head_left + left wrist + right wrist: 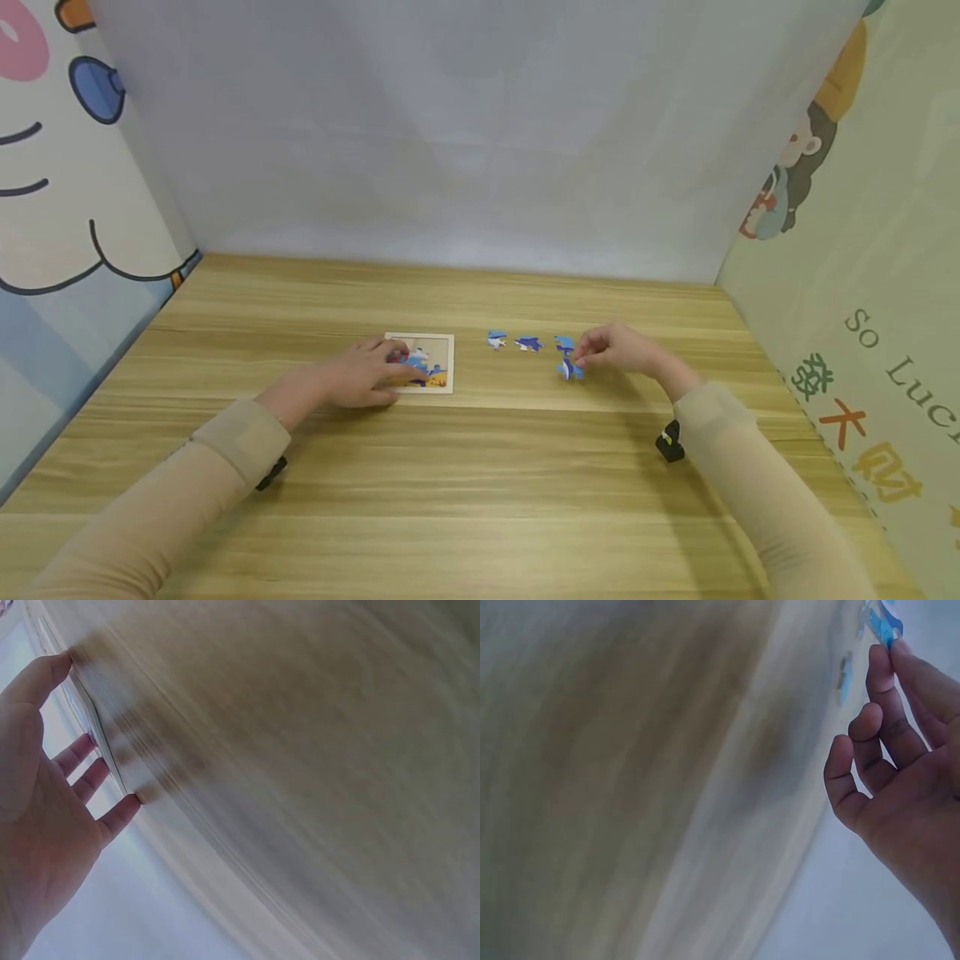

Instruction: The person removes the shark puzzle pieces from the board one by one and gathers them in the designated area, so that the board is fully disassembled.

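On the table lies a small jigsaw tray [450, 364] with a pale rim, partly filled with a colourful sea picture. My left hand [363, 373] rests over its left side with spread fingers, hiding part of the picture. In the left wrist view, the fingertips [129, 804] are right at the tray's edge. Farther right, my right hand [618, 348] pinches a blue and white jigsaw piece [567, 370] between thumb and forefinger. That piece [882, 627] also shows at the fingertips in the right wrist view; the other fingers are loosely curled.
Three loose jigsaw pieces lie in a row behind: a blue and white one [496, 340], a dark blue one [528, 342] and a light blue one [564, 342] near my right fingers. A pale curtain [465, 150] stands behind the wooden table [480, 492], with printed panels at both sides.
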The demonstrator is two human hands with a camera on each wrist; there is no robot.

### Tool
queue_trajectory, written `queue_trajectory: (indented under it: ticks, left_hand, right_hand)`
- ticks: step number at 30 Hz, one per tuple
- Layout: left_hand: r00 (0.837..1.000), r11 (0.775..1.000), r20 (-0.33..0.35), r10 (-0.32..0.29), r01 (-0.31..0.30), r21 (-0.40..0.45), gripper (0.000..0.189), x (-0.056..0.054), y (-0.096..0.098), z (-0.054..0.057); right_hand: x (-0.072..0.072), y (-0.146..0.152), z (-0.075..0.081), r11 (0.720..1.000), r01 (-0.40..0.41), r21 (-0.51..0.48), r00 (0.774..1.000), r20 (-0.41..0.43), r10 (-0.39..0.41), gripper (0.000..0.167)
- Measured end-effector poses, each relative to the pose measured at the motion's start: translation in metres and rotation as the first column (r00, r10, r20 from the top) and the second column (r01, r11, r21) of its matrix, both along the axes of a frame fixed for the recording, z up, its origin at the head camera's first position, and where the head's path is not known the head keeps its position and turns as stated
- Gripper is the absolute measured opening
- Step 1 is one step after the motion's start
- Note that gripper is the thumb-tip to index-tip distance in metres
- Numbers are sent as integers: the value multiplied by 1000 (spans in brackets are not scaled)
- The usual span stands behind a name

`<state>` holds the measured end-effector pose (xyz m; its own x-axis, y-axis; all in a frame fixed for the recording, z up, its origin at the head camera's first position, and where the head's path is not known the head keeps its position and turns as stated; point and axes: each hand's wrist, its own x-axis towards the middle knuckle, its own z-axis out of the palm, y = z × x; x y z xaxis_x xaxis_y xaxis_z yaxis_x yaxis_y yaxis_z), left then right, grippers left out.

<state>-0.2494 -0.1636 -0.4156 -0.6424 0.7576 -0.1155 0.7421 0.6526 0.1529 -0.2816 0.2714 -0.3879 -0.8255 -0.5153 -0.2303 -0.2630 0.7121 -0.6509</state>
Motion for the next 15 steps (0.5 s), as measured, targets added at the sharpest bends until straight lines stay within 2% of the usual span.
queue_trajectory:
  ticks: [6, 15]
  left_hand:
    - [1000, 1000, 23, 17, -17, -5, 47, 1, 2, 2]
    - [999, 1000, 36, 14, -14, 26, 45, 2, 2, 4]
  right_hand:
    - [1, 4, -10, 999, 39, -9, 999, 22, -39, 14]
    - [-4, 1, -17, 999, 13, 32, 1000, -1, -13, 10]
